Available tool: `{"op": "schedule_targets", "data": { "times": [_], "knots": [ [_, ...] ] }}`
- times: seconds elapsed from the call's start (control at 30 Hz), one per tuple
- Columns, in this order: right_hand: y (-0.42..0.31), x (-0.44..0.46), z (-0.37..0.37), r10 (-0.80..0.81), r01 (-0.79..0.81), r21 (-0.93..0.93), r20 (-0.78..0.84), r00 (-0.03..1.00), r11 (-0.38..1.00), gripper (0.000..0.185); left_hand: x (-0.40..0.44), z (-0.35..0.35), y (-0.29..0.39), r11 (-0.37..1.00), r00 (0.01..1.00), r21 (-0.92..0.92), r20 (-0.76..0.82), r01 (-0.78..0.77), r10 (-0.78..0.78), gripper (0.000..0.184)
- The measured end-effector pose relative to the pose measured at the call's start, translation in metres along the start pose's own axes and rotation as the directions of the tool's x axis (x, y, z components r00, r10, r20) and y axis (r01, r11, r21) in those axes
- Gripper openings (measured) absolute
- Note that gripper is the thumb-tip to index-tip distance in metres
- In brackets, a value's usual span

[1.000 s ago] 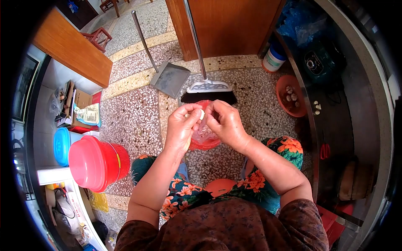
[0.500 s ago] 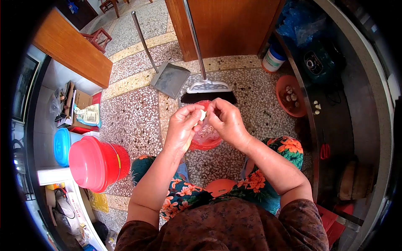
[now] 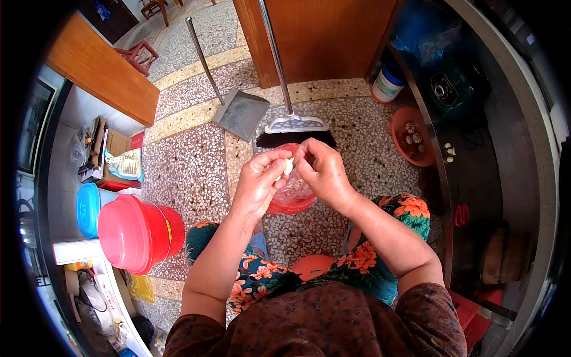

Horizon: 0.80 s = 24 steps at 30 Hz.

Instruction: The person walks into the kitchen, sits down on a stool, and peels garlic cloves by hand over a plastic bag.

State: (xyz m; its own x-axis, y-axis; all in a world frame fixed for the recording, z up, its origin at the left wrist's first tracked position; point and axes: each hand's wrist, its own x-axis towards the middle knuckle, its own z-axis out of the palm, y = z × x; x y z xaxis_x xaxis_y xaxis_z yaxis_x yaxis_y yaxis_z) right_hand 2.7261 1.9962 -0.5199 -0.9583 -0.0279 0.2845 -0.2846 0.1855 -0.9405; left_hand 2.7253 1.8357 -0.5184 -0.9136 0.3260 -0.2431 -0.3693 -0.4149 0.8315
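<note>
Pinched between the thumb and fingers of my left hand is a pale garlic clove. My right hand is closed beside it, thumb against the fingertips at the clove's edge. Whatever those right fingertips hold is too small to make out. Beneath both hands stands a red plastic basin with a see-through liner and pale scraps in it, partly hidden by the hands.
An orange bowl with several garlic bulbs sits at the right; pale cloves lie on the dark shelf by red-handled scissors. Ahead are a broom and a dustpan. A red lidded bucket stands left.
Both hands stay almost in place above the basin. The fingers shift slightly and a little more of the pale clove shows.
</note>
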Motion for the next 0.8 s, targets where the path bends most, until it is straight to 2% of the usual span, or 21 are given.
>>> {"op": "schedule_targets", "data": {
  "times": [0.13, 0.2, 0.33, 0.4, 0.57, 0.8],
  "knots": [
    [-0.002, 0.0, -0.002, 0.002, -0.002, -0.036, 0.009, 1.0, 0.999, 0.01, 0.0, 0.001, 0.002, 0.999, 0.999, 0.018, -0.006, -0.037, 0.037, 0.013],
    [-0.002, 0.0, -0.003, 0.002, 0.003, -0.072, 0.069, 0.998, 0.997, 0.005, -0.001, -0.001, 0.003, 0.998, 0.999, 0.037, 0.011, -0.041, 0.041, 0.011],
    [0.001, 0.0, -0.001, 0.016, -0.012, -0.05, 0.069, 0.998, 0.999, 0.005, -0.002, -0.003, 0.003, 0.999, 0.998, 0.033, 0.047, -0.043, 0.042, 0.006],
    [-0.001, 0.0, 0.001, 0.01, -0.009, -0.031, 0.011, 1.0, 0.999, 0.01, -0.002, -0.004, 0.003, 0.999, 0.997, 0.024, 0.062, -0.038, 0.036, 0.006],
    [-0.002, 0.0, 0.001, 0.017, -0.017, -0.024, -0.006, 1.0, 1.0, 0.01, 0.0, -0.01, 0.001, 1.0, 0.992, -0.018, 0.125, -0.005, 0.008, 0.006],
    [0.001, 0.001, 0.001, 0.024, -0.025, -0.045, -0.021, 0.999, 0.999, 0.009, 0.001, -0.01, 0.002, 1.0, 0.994, 0.024, 0.107, -0.004, 0.002, 0.016]
  ]
}}
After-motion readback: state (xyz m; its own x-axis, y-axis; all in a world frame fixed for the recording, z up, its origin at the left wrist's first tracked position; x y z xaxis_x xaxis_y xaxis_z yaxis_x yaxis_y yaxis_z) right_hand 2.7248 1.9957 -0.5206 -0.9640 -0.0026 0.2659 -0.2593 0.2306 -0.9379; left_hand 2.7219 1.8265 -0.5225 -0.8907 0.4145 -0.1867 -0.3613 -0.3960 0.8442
